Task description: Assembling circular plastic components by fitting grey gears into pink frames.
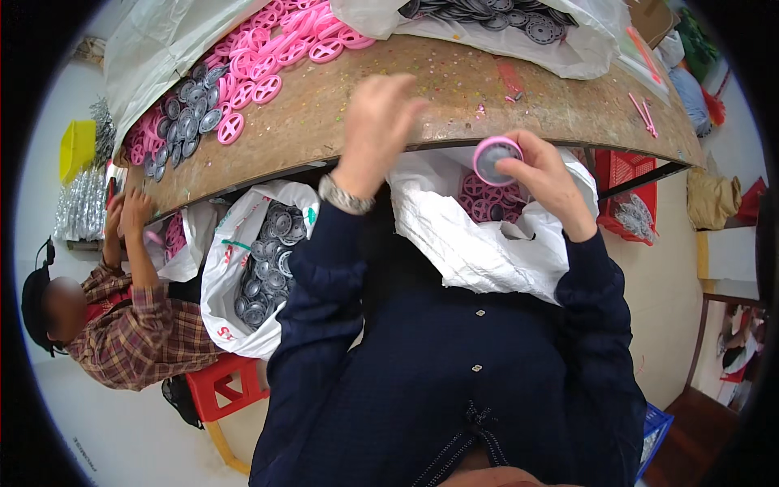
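I see the pink-rimmed grey disc (490, 157) in the right hand (555, 185), above the open white sack (454, 243) at the front edge of the worktop (446, 97); the fingers pinch it, thumb over the grey face. I judge it light and stiff, likely moulded plastic, a little slippery on the smooth rim yet not fragile, so I would hold it by opposite sides of that rim. The left hand (378, 126) hovers over the worktop, blurred, its fingers spread and apparently holding nothing. Pink spoked rings (326, 50) and loose grey discs (187, 126) lie heaped to the left, and a second sack (213, 280) holds more discs. The worktop's edge and the sack's loose folds stand in my way.
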{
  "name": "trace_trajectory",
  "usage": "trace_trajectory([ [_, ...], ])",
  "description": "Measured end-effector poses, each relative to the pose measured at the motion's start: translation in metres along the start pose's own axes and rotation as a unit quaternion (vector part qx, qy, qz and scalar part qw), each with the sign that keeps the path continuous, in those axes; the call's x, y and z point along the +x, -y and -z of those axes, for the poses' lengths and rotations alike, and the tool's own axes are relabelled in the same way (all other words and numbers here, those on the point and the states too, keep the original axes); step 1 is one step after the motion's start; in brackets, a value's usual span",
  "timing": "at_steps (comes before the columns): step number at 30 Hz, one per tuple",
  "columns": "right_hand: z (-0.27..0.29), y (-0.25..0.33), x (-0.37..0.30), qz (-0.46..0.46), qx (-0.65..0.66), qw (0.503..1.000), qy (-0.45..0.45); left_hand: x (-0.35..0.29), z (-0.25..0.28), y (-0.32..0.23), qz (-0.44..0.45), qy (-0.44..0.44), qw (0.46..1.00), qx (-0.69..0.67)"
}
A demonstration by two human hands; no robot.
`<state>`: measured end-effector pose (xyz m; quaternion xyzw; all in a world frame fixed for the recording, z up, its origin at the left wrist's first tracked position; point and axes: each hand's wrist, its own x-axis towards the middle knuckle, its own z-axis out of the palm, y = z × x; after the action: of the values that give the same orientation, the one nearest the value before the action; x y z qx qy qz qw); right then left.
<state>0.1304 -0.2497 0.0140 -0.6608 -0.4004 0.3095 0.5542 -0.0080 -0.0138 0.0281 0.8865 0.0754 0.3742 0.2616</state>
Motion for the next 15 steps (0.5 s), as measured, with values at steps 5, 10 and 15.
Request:
trace_trajectory([
  [5, 0.024, -0.031, -0.027, -0.015, -0.431, 0.901, 0.044, 0.036, 0.02, 0.079, -0.028, -0.038, 0.964, 0.261],
  [10, 0.026, -0.032, -0.034, -0.034, -0.453, 0.89, 0.027, 0.06, 0.022, 0.14, 0.039, 0.015, 0.915, 0.401],
  [15, 0.015, 0.001, -0.022, -0.001, -0.275, 0.954, 0.119, 0.063, 0.03, 0.17, 0.051, 0.032, 0.909, 0.412],
])
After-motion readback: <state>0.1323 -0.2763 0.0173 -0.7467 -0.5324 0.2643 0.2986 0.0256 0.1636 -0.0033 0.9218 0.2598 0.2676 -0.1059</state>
